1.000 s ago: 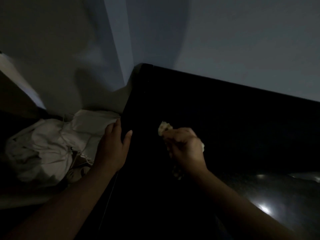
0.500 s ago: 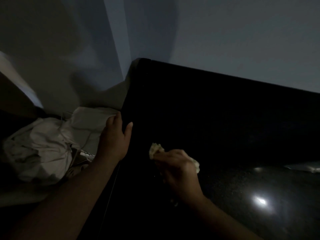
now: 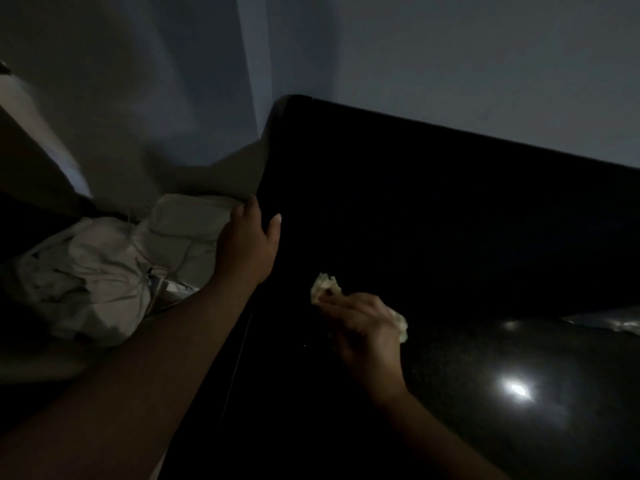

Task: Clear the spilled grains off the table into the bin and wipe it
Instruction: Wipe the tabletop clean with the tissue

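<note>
Table (image 3: 433, 237) lies dark at right; right hand (image 3: 367, 327) grips a crumpled cloth (image 3: 323, 289) on its near-left part, likely wiping edgeward; left hand (image 3: 247, 247) rests with straight fingers against the left edge, thumb on top, probably to catch grains, unseen in the gloom.
</note>
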`<control>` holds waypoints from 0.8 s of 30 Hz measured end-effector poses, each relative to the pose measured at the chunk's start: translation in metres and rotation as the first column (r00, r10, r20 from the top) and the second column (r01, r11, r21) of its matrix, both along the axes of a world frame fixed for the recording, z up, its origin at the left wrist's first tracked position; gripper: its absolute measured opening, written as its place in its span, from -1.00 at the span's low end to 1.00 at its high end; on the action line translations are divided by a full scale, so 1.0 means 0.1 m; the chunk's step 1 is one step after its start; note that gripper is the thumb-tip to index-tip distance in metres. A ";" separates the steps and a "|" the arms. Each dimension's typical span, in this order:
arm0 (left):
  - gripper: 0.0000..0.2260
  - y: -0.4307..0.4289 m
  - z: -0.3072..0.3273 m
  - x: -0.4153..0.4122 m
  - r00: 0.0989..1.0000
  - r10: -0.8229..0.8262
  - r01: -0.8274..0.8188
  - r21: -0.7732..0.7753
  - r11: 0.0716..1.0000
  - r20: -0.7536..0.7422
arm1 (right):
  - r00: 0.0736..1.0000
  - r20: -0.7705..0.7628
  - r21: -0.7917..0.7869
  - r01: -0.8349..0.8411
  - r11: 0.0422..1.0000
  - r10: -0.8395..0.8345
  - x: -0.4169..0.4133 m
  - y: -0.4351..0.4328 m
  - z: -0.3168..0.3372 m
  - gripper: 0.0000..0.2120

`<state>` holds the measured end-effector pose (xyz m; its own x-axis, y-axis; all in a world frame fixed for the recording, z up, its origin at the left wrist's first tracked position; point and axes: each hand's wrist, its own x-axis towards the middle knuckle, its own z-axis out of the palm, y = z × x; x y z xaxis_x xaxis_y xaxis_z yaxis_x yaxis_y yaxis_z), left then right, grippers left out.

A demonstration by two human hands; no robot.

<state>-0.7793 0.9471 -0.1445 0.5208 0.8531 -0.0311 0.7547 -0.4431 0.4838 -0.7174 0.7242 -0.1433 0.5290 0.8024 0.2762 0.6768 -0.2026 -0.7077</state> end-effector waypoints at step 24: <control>-0.43 -1.21 -0.03 -1.54 0.986 0.113 -0.072 -0.296 0.952 0.124 | 0.996 0.019 0.020 0.088 0.996 -0.088 -0.58 -0.52 0.21 -0.74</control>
<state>-0.9333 0.8262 -0.1473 0.4568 0.8626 -0.2176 0.7023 -0.1996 0.6833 -0.7759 0.6721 -0.1227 0.5916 0.7474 0.3023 0.6712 -0.2489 -0.6983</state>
